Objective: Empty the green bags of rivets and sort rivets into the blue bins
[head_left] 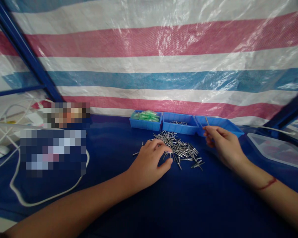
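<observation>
A loose pile of silver blind rivets (180, 148) lies on the dark blue table. Over the pile's left side is my left hand (151, 162), its fingers bent and its thumb apart from the forefinger. Rivets show in the gap between those two fingertips, and none looks gripped. To the right, my right hand (222, 145) is raised and closed in a pinch on one thin rivet (206, 121), whose pin sticks up above the fingers. That hand is in front of the right blue bin (229, 127) and hides part of it.
The middle blue bin (180, 129) holds some rivets; the left blue bin (145, 124) holds green-and-clear plastic packets (146, 115). A clear plastic lid (278, 150) lies at right. A white cable (47, 201) loops at left. Behind hangs a striped plastic sheet (149, 43) beside a blue post (27, 53).
</observation>
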The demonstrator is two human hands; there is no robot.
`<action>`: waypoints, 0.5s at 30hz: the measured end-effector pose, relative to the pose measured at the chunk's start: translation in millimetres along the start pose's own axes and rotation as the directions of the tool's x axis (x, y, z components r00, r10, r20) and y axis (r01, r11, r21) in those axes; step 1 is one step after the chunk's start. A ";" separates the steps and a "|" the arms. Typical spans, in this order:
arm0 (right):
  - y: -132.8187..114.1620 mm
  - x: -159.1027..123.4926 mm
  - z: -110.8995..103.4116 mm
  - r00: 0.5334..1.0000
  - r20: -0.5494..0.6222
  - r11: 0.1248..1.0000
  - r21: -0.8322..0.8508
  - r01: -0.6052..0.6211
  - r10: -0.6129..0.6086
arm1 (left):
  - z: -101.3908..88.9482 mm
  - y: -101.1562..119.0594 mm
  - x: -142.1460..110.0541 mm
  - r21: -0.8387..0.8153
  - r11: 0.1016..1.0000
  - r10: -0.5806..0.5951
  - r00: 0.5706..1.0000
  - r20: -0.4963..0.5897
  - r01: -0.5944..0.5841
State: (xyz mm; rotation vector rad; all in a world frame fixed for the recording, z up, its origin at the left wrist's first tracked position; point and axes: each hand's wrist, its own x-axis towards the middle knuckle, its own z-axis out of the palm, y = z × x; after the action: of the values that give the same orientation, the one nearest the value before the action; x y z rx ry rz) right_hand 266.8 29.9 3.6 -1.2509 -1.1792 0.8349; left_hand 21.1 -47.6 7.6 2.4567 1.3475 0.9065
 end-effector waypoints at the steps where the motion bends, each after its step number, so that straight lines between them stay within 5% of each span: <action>1: 1.8 7.4 -4.5 0.999 -0.037 1.000 0.022 -0.021 0.022 | -0.7 -0.3 -0.2 0.074 0.997 0.014 0.999 0.030 -0.017; 8: 6.2 18.4 -12.9 0.991 -0.084 0.994 0.028 -0.101 0.103 | -12.1 -1.3 2.9 0.464 0.884 -0.024 0.985 0.168 -0.058; 15: 3.5 -5.3 5.2 0.998 0.055 0.995 -0.093 -0.036 0.041 | -16.2 -3.1 4.4 0.533 0.841 -0.062 0.964 0.258 -0.089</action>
State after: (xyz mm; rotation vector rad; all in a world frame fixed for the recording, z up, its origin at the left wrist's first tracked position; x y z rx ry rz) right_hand 260.9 26.8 -1.3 -1.3360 -1.2540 0.8580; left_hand 11.0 -44.2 20.9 2.8547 1.6578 0.1742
